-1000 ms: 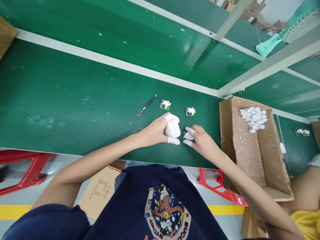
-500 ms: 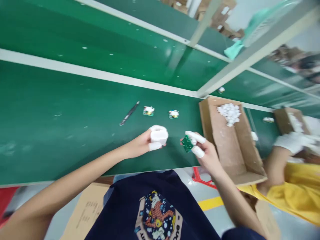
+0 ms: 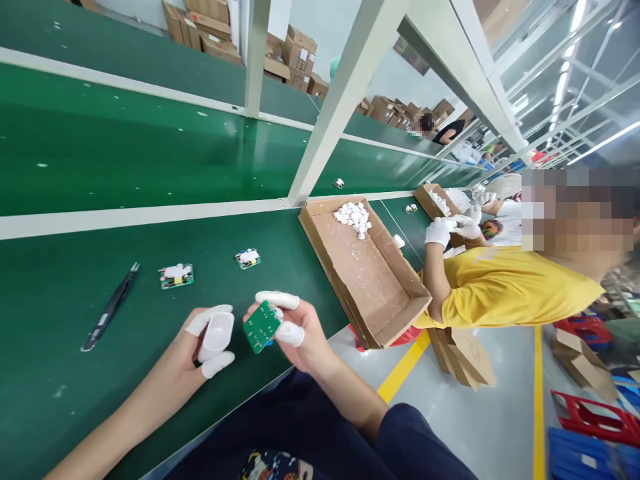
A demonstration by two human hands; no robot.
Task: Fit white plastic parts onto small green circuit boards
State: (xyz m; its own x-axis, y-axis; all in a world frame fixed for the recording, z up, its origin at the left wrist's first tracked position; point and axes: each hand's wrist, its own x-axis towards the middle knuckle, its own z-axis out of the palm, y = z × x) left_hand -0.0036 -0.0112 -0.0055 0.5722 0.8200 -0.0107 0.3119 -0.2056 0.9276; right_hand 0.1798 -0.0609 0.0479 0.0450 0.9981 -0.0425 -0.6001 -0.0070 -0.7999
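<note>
Closed round a small white plastic housing [image 3: 218, 331], my left hand [image 3: 200, 347] wears white finger cots and turns the housing's hollow side up and to the right. A green circuit board [image 3: 262, 327] is pinched in my right hand [image 3: 295, 333], also with finger cots; its solder side faces me. Housing and board are a short gap apart, above the green bench. Two more circuit boards with white and yellow parts, one nearer [image 3: 177, 276] and one further right [image 3: 248, 258], lie beyond my hands. Black tweezers [image 3: 111, 308] rest at the left.
Right of my hands stands an open cardboard box [image 3: 370, 287] with a heap of small white pieces [image 3: 354, 217] at its far end. A metal post [image 3: 340, 100] rises behind it. A co-worker in a yellow shirt [image 3: 500, 287] sits further right, wearing white gloves.
The view has swung to the right, bringing the co-worker and more of the room into sight. My hands still hold the housing and the circuit board, whose solder side now shows more fully.
</note>
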